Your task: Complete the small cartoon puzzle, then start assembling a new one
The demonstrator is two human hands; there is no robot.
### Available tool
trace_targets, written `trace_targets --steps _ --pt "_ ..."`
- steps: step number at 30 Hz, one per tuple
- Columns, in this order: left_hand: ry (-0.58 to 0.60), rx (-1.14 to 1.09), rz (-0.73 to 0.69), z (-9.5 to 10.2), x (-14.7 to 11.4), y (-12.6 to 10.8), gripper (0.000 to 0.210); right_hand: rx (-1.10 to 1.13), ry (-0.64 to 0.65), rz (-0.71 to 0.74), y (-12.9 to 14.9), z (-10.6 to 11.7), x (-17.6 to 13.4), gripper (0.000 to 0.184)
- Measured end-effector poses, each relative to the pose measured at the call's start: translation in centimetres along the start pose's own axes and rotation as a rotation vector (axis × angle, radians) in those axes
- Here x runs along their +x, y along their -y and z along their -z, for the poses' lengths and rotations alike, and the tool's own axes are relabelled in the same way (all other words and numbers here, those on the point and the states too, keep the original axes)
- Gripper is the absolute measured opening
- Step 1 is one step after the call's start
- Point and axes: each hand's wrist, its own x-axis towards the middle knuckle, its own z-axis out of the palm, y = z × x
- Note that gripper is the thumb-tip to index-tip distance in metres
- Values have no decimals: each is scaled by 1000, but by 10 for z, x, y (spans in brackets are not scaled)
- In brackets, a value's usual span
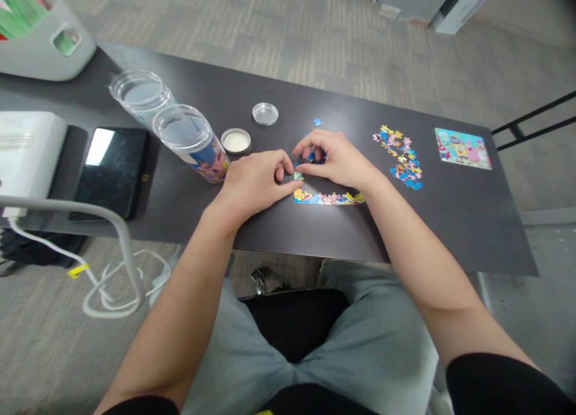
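On the dark table, a joined strip of jigsaw pieces (330, 198) runs along the edge nearest me, its right end partly covered by my right arm. A greenish jigsaw piece (297, 176) lies just above the strip's left end. My left hand (258, 178) rests beside it with curled fingers, thumb and forefinger closed around that piece. Opposite, my right hand (335, 157) touches or nearly touches the piece with its thumb; its forefinger is bent and stands apart from the thumb. Blue loose pieces (317, 122) lie beyond my right hand, some partly hidden by it.
Mixed loose pieces (400, 157) and a picture card (463, 148) lie to the right. Left of my hands stand two clear cylindrical containers (189, 140), round lids (265, 113), a black tablet (110, 172) and a white device (29, 154) with a cable. A grey bin (67, 40) is far left.
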Motion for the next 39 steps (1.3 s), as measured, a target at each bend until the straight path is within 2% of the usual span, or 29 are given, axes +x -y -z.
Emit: trace_targets --steps 4,7,16,23,30,35,37,39 --pt "18 -3 -2 2 0 -1 26 -24 -122 -51 -10 13 0 26" --pt "21 21 16 2 1 -2 19 -73 -214 -91 -23 25 0 23" --pt "-2 24 8 1 4 2 16 -230 -337 -183 -56 45 -3 12" --pt "-3 4 -24 1 4 7 16 -279 -299 -204 -61 47 -6 8" --pt "22 7 -2 4 4 4 19 -268 -138 -134 -41 34 -5 26" --pt "5 8 10 3 4 3 18 -290 -152 -167 -40 34 -5 22" --pt "7 17 13 2 4 3 17 -290 -147 -156 -37 34 -6 35" --pt "13 21 10 2 4 2 18 -291 -103 -114 -33 31 -7 59"
